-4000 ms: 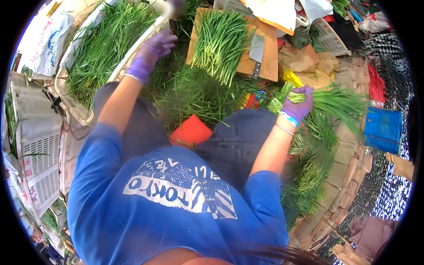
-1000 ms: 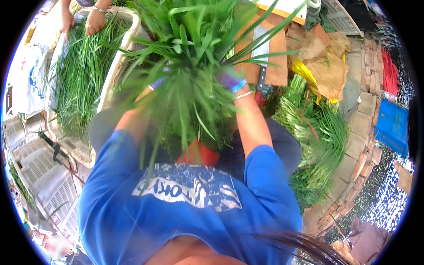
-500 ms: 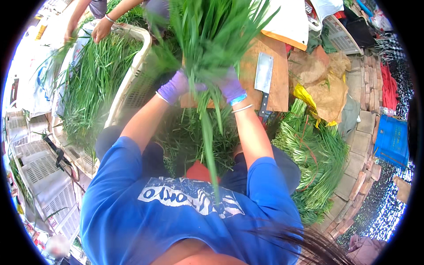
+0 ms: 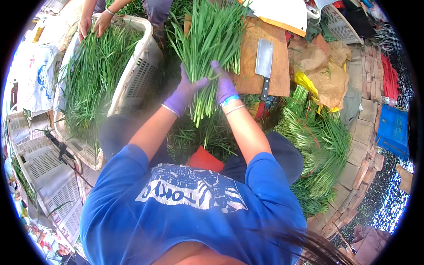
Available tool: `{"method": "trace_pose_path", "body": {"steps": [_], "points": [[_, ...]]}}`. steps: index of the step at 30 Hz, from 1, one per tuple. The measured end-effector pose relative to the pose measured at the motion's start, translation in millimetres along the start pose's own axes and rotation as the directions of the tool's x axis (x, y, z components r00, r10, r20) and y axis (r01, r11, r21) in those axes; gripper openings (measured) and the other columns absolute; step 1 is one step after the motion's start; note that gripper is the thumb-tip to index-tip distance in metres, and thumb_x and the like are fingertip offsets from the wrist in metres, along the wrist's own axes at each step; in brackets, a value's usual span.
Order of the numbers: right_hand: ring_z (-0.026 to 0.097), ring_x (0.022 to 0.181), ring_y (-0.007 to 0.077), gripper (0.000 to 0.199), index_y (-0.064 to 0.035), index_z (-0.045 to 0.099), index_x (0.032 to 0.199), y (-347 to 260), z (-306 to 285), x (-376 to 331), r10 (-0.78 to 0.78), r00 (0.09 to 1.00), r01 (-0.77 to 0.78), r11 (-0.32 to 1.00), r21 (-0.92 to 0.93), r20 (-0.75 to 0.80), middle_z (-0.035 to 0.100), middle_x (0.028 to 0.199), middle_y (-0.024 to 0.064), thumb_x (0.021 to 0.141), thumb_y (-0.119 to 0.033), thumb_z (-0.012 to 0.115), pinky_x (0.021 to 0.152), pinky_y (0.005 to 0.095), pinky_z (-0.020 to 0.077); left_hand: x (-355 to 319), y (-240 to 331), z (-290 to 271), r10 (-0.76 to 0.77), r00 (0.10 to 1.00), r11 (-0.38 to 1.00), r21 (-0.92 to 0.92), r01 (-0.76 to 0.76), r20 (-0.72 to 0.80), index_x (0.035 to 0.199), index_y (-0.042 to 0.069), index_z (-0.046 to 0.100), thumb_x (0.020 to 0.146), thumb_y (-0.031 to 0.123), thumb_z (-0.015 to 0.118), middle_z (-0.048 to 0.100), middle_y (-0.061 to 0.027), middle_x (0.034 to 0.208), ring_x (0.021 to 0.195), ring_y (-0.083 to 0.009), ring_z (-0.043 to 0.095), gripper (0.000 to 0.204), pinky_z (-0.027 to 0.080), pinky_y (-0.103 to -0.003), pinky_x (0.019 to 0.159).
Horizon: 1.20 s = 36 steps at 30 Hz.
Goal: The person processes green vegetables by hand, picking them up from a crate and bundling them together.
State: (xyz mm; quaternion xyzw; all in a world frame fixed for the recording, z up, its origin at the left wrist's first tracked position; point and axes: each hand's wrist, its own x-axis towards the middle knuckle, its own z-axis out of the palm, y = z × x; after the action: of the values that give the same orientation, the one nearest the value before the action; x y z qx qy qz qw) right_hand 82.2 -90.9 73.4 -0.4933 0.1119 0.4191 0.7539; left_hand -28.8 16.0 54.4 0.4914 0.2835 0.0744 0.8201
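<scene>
Between my two purple-gloved hands I hold a loose bunch of garlic chives (image 4: 210, 44), leaves pointing away and pale stem ends toward me. My left hand (image 4: 182, 93) presses the stems from the left, its thumb lying across them. From the right, my right hand (image 4: 225, 87) grips the same bunch; its fingers are partly hidden by the stems. The leaf ends lie over the left part of a wooden board (image 4: 281, 62). A cleaver (image 4: 264, 57) rests on that board, handle toward me, right of the bunch.
At left stands a white plastic crate (image 4: 131, 84) full of long greens, with another person's hands (image 4: 102, 23) over it. A pile of chives (image 4: 318, 145) with red string lies right of my knee, below a brown sack (image 4: 329, 88). Something red (image 4: 206, 160) sits between my legs.
The bunch has come lower and toward me, from a blurred, raised position, and its stem ends are now level. The other person's hands have moved slightly within the crate area.
</scene>
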Motion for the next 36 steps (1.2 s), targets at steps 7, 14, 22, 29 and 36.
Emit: {"method": "trace_pose_path", "body": {"steps": [7,14,22,29,36], "points": [[0.009,0.153,0.0256,0.084,-0.0047,0.003,0.159,6,26,0,-0.634,0.772,0.634,0.773,0.007,0.049,0.007,0.166,0.0149,0.103,-0.058,0.036,0.123,0.0389,0.0078,17,-21,1,0.168,0.985,0.966,0.207,-0.157,-0.038,0.157,0.015,-0.018,0.078,0.009,0.085,0.04,-0.0138,0.151,0.134,-0.0226,0.043,0.13,0.036,-0.039,0.112],[0.015,0.152,0.0254,0.075,-0.0062,0.01,0.159,-13,-3,11,-0.551,0.821,0.555,0.832,0.016,0.152,0.015,0.164,0.0187,0.101,-0.025,0.054,0.122,0.0387,0.0131,21,-8,43,0.243,0.887,0.61,0.773,0.175,-0.392,0.156,-0.002,-0.006,0.059,0.045,0.093,0.026,-0.0318,0.155,0.142,-0.0414,0.035,0.146,0.035,-0.042,0.115],[0.053,0.129,0.0264,0.064,0.0003,0.034,0.15,57,-140,-81,-0.284,0.833,0.361,0.929,0.076,-0.475,0.056,0.136,0.0201,0.098,-0.026,0.059,0.11,0.0363,0.0378,21,0,55,0.117,0.894,0.639,0.722,0.265,-0.432,0.156,0.002,-0.005,0.059,0.049,0.093,0.033,-0.0359,0.149,0.136,-0.0433,0.042,0.146,0.04,-0.043,0.113],[0.029,0.146,0.0306,0.134,0.0058,0.0,0.156,155,-162,-97,0.195,0.981,-0.179,0.924,-0.337,0.013,0.03,0.156,0.0258,0.069,-0.04,0.091,0.12,0.0377,0.0217,34,-4,48,0.336,0.839,0.586,0.792,0.17,-0.429,0.154,0.0,0.015,0.053,0.031,0.097,0.048,-0.0247,0.142,0.126,-0.0374,0.052,0.134,0.045,-0.04,0.107],[0.028,0.144,0.0409,0.105,-0.0091,0.039,0.148,203,-71,-87,-0.244,0.875,-0.404,0.106,-0.909,-0.418,0.029,0.156,0.0253,0.066,-0.06,0.08,0.118,0.0563,0.0201,31,1,55,0.244,0.873,0.62,0.76,0.194,-0.422,0.155,0.0,0.011,0.053,0.033,0.097,0.039,-0.0265,0.147,0.132,-0.0374,0.046,0.137,0.043,-0.037,0.11]]}}
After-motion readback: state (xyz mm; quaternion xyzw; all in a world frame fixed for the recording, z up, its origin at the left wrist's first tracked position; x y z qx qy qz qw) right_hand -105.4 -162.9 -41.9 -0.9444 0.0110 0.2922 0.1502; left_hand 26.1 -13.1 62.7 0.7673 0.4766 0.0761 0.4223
